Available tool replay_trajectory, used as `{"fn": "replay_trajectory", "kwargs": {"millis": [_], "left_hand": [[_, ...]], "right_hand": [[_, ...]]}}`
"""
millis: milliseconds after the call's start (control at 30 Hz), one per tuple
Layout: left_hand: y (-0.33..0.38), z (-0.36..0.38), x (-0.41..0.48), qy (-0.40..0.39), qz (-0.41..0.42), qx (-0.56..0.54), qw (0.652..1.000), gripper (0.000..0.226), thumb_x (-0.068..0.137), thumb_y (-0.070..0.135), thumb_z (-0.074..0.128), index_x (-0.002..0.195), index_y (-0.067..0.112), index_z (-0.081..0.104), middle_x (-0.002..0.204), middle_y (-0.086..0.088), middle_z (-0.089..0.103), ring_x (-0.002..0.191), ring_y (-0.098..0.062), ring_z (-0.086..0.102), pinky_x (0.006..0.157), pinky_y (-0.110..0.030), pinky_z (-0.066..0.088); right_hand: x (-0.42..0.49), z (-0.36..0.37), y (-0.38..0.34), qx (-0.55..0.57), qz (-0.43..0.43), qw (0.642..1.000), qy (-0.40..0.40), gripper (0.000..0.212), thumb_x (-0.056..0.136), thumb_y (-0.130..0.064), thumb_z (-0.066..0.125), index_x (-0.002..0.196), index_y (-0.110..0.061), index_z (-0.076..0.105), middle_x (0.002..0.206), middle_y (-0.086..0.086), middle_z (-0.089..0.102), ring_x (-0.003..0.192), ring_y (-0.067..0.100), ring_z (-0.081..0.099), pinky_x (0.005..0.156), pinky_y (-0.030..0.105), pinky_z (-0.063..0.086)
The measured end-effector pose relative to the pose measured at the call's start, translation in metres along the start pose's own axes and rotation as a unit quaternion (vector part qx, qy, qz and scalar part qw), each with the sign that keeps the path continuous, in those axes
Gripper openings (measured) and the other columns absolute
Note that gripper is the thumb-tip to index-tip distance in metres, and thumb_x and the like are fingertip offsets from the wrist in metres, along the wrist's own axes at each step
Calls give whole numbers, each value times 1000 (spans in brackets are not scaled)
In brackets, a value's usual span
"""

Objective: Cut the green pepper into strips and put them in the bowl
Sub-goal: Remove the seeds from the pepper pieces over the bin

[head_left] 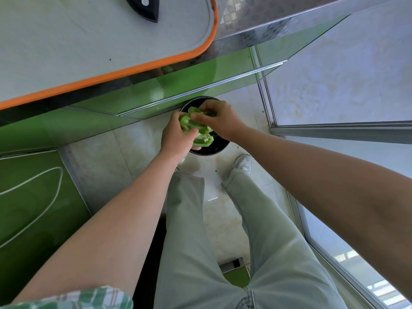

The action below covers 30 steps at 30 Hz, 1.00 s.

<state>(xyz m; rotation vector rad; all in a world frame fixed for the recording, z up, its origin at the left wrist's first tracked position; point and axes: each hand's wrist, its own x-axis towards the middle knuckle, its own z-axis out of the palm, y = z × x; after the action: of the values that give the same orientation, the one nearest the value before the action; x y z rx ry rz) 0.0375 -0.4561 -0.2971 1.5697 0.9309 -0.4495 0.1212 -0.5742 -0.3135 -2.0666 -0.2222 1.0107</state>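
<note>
1. Green pepper [197, 128], split open with its pale core showing, is being held above a black round container [219, 147] on the floor.
2. Left hand [176, 139] is cupping it from below, thumb pressing on top.
3. Right hand [220, 121] is gripping its upper part, fingers curled.
4. Orange-rimmed cutting board [213, 30] is lying along the worktop's front edge, carrying a black knife handle [145, 6].

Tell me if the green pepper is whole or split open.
Split open: the green pepper shows its pale inner core, gripped by the left hand and right hand over a dark round container.
</note>
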Motion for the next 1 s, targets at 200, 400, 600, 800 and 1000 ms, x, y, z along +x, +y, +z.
{"fn": "replay_trajectory", "kwargs": {"millis": [200, 400, 600, 800, 1000], "left_hand": [[-6, -5, 1, 5, 1, 10, 1000, 28, 86, 3, 53, 111, 15, 48, 108, -9, 58, 88, -29, 68, 64, -43, 60], [-8, -5, 3, 10, -19, -2, 1000, 29, 86, 4, 54, 114, 12, 53, 111, -10, 60, 86, -28, 68, 64, -43, 61], [-8, -3, 2, 36, -20, -59, 997, 29, 83, 11, 62, 111, 7, 56, 102, -9, 65, 74, -17, 67, 56, -28, 55], [-4, 2, -4, -20, -90, -206, 974, 17, 95, 2, 41, 93, 1, 58, 91, -22, 65, 84, -31, 69, 70, -36, 61], [-3, 4, -4, -45, -48, -124, 990, 16, 93, 0, 41, 91, 0, 57, 90, -20, 63, 77, -31, 70, 73, -35, 61]], "right_hand": [[-3, -8, 10, 20, 59, 997, -49, 31, 88, 2, 52, 113, -7, 68, 94, 9, 71, 83, 29, 70, 85, 44, 57], [-12, -13, 11, 70, 79, 994, -2, 24, 90, -4, 49, 109, -7, 63, 91, 7, 66, 80, 28, 68, 77, 42, 59], [-3, -10, 2, 7, 96, 995, -14, 20, 81, -6, 72, 94, -8, 58, 88, 13, 69, 66, 20, 71, 72, 38, 59], [-7, -3, 7, -4, 67, 997, 27, 19, 79, -14, 73, 92, -8, 60, 78, 6, 69, 71, 24, 70, 74, 41, 58], [-3, 2, -4, -221, -36, 967, 120, 13, 80, -25, 71, 88, -16, 70, 88, -3, 64, 76, 13, 58, 62, 22, 42]]}}
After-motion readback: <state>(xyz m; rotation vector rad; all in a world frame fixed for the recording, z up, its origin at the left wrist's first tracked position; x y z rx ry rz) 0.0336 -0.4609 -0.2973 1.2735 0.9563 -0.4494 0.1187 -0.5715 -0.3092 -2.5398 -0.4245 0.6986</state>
